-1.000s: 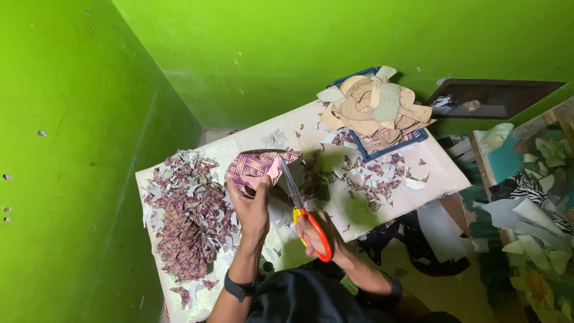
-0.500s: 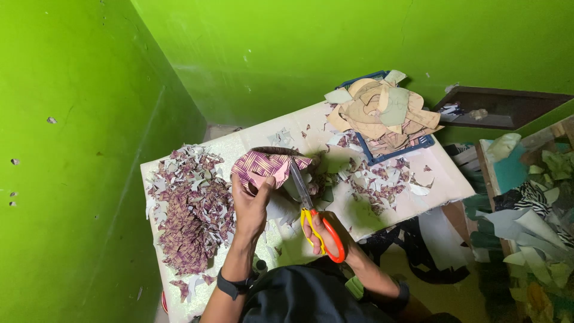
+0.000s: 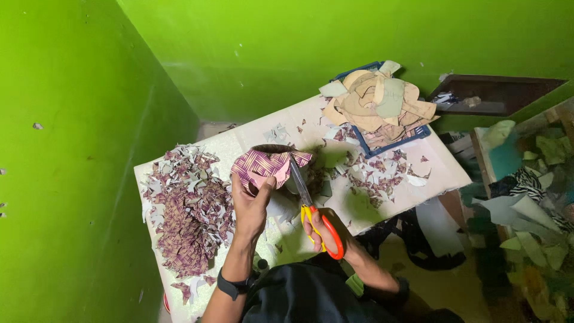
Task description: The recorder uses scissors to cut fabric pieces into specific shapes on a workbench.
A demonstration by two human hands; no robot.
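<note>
My left hand (image 3: pixel 249 206) holds up a piece of purple and cream woven-pattern material (image 3: pixel 263 168) above the table. In my right hand (image 3: pixel 317 230) are scissors (image 3: pixel 311 206) with orange and yellow handles. Their blades point up and cut into the right side of the patterned piece. A dark band sits on my left wrist.
The pale table (image 3: pixel 445 176) carries a heap of cut purple-patterned pieces (image 3: pixel 191 209) at left, scattered scraps (image 3: pixel 376 173) at centre, and a blue tray (image 3: pixel 388 146) heaped with tan and beige shapes (image 3: pixel 376 101) at back right. Green walls stand behind and at left. Fabric offcuts (image 3: pixel 526 197) crowd the right.
The view has drifted slightly; both hands, the scissors and the patterned piece stay together in much the same pose while the cutting goes on.
</note>
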